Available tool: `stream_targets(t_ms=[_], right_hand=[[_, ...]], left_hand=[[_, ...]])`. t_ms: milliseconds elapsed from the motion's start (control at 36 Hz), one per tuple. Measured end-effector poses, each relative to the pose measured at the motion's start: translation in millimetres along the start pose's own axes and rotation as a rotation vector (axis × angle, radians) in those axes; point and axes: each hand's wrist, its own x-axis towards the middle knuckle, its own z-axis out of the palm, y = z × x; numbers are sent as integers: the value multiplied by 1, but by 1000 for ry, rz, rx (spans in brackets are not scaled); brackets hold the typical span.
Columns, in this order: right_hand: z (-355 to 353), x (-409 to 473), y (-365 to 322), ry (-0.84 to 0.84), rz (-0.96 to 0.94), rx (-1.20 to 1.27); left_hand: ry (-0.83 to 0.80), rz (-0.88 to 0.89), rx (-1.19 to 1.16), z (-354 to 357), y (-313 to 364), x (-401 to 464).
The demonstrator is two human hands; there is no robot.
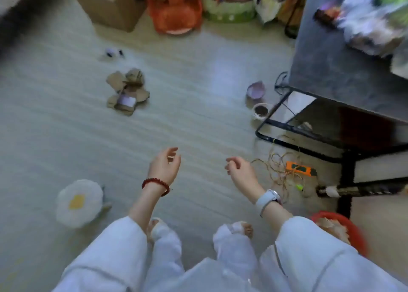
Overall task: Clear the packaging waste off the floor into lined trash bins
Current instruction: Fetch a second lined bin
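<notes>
- The flattened cardboard piece [127,92] lies on the floor [187,126], ahead and left of both hands.
- Two cups [256,90] sit to its right, just beside the surface [331,66].
- A string tangle [280,165] lies nearer, right of the right hand [239,170].
- A bin [353,232] stands behind it, at the near right.

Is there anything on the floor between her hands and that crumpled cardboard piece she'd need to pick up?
Nothing visible. Bare floor lies between the left hand, the right hand and the crumpled cardboard. The flower cushion and the tangled string lie off to the sides.
</notes>
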Motion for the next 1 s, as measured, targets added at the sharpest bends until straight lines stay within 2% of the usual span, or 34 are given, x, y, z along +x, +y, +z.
stream_targets(t_ms=[194, 361, 528, 722, 1000], right_hand=[[178, -7, -119, -278, -132, -161], [306, -17, -208, -472, -238, -267], [388, 12, -291, -587, -305, -381], [481, 94, -409, -659, -419, -482], [585, 176, -563, -788, -489, -732]], left_hand=[[217, -253, -130, -151, -135, -7], [341, -363, -242, -243, -216, 8], [455, -431, -319, -316, -256, 57], [569, -484, -361, -401, -293, 159], [701, -640, -496, -521, -309, 271]])
